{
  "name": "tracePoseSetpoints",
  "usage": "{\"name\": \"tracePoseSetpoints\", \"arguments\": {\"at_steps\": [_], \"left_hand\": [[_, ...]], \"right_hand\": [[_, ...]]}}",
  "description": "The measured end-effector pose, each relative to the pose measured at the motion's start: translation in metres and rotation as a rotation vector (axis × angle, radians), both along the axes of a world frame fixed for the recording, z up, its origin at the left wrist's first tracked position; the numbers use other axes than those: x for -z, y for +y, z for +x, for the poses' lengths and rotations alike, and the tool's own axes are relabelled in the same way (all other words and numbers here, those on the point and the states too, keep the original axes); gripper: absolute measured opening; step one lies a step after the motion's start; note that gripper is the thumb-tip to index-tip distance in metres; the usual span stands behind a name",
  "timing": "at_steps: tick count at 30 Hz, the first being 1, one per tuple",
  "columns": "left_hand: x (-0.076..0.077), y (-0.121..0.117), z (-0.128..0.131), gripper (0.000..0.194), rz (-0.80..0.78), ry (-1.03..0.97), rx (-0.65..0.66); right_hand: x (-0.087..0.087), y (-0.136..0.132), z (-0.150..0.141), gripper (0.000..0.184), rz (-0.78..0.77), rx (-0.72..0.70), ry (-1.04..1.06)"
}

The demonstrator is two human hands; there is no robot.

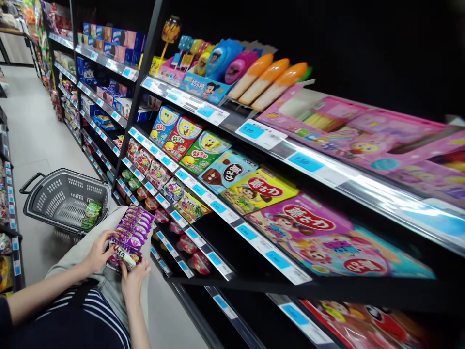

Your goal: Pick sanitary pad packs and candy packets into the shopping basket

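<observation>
A row of small shiny purple candy packets (134,225) lies across my thigh in pale trousers. The fingers of my left hand (99,251) are closed on the left end of the nearest packet (125,254), which has a whitish front with dark lettering. At that packet's right end, my right hand (135,280) pinches it between thumb and fingers. A grey shopping basket (65,203) stands on the floor beyond my knee, with green packets (91,214) in its near right corner.
Black shelving (160,271) with blue-and-white price tags runs close along my right side. It carries flat candy boxes (259,190), lollipops, pink boxes and cup sweets (187,244). Another shelf (9,194) borders the left. The aisle floor (27,121) stretches away between them.
</observation>
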State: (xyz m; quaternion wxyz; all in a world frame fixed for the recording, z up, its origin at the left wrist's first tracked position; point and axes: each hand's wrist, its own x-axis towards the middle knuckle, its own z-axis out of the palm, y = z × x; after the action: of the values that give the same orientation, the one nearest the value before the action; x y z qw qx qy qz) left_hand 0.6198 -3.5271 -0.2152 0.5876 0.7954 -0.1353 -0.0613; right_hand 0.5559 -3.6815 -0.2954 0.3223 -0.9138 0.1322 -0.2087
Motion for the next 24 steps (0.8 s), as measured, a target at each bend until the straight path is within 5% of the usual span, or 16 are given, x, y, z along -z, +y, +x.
{"name": "tracePoseSetpoints", "arguments": {"at_steps": [4, 8, 15, 24], "left_hand": [[-0.015, 0.032, 0.007, 0.034, 0.138, -0.051, 0.073], [-0.028, 0.039, 0.022, 0.036, 0.232, -0.129, 0.189], [-0.050, 0.030, 0.024, 0.043, 0.458, -0.334, 0.340], [-0.052, -0.004, 0.028, 0.018, 0.585, -0.490, 0.537]], "right_hand": [[-0.002, 0.017, 0.008, 0.078, -0.075, 0.007, 0.047], [-0.012, 0.014, 0.012, 0.083, -0.132, -0.049, 0.089], [-0.019, -0.015, -0.027, 0.036, -0.118, -0.219, 0.150], [-0.065, -0.004, -0.012, 0.027, 0.005, -0.275, 0.291]]}}
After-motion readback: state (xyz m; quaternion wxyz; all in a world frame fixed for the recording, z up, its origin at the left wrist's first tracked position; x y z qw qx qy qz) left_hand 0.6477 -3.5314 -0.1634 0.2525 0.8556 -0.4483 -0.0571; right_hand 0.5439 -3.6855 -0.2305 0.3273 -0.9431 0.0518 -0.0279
